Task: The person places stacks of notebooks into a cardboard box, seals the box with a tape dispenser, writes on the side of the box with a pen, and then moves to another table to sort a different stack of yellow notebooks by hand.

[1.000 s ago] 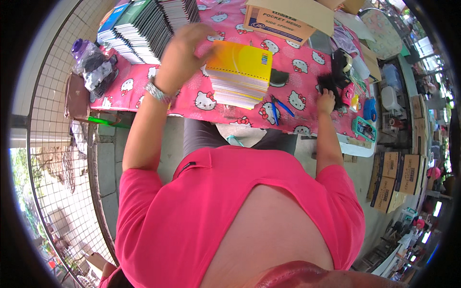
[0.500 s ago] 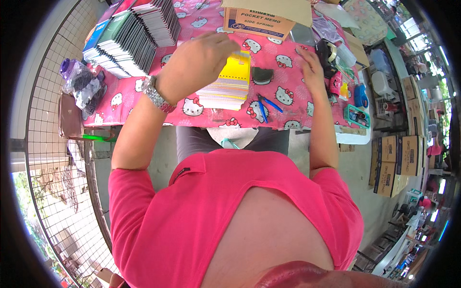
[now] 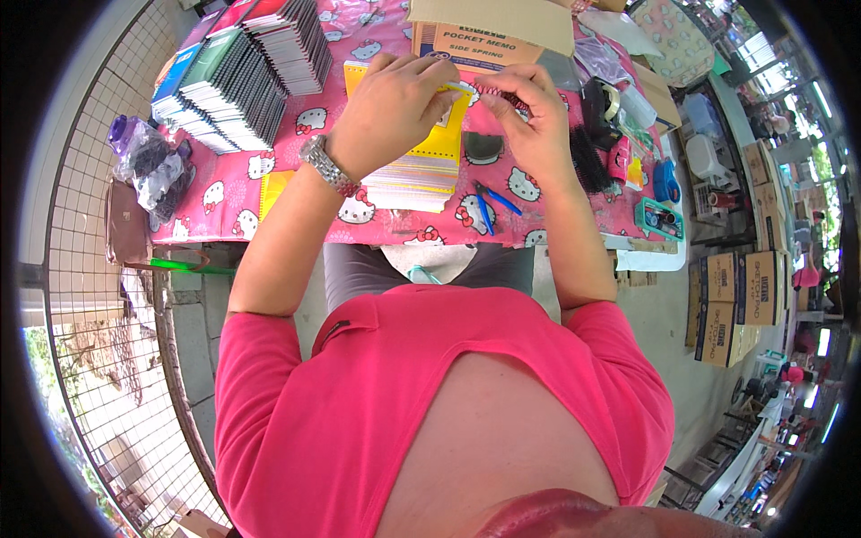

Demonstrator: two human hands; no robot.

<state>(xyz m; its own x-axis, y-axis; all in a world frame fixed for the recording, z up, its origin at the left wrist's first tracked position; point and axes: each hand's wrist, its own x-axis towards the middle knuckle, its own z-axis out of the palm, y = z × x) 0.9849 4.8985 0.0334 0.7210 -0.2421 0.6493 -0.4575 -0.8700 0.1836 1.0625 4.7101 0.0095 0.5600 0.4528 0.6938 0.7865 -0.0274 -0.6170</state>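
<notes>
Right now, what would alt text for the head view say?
The left hand is over a yellow-topped paper stack, and the right hand, close by, holds a dark coil. Blue-handled pliers lie right of the stack on a pink patterned tablecloth; spiral notebooks are piled at left, a cardboard box beyond.

Harsh daylight enters through the grid (image 3: 85,350) at left, blown out beyond. Hands (image 3: 387,109) and tabletop (image 3: 229,175) look bright, fairly sharp; fisheye distortion curves the edges, corners black.
</notes>
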